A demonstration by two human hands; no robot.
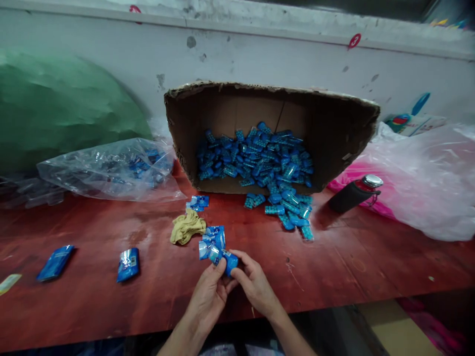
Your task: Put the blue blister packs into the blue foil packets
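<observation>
My left hand (pixel 208 291) and my right hand (pixel 258 284) meet near the table's front edge, both closed on a small blue wrapped roll (pixel 231 262). My left thumb presses on its left side, while the right fingers and thumb grip its other end. Just beyond my hands lie flat blue printed packets (pixel 217 235), partly covered by the held roll. A crumpled yellowish cloth (pixel 187 227) touches these packets on the left. Behind, a cardboard box (pixel 334 143) lies on its side, with many similar blue rolls (pixel 256 153) inside and spilling out in front.
Two filled blue pouches (pixel 128 264) lie apart at the left. A clear plastic bag (pixel 100 170) with blue packets sits left of the box. On the right stand a dark bottle (pixel 351 195) and a large translucent bag (pixel 426 183). A wall closes off the back.
</observation>
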